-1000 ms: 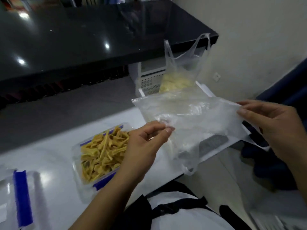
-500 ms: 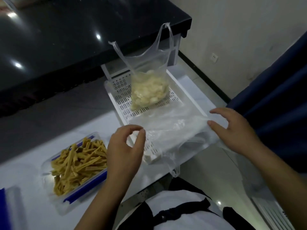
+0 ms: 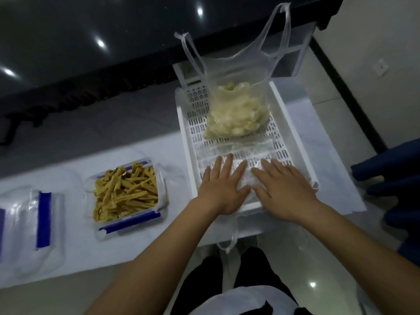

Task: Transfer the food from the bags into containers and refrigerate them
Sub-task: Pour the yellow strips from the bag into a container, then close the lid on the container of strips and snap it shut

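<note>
Both hands lie flat, fingers straight and spread, grasping nothing: the left hand [image 3: 221,189] and right hand [image 3: 284,189] press an empty bag [image 3: 236,153] down into the near end of a white slotted tray [image 3: 188,142] at the bench's [image 3: 136,242] right end. A full bag [image 3: 236,117] of pale food stands at the tray's far end. Left of the tray sits an open container [image 3: 127,196] of yellow strips, and a lid [image 3: 34,221] lies by the bench's left edge.
</note>
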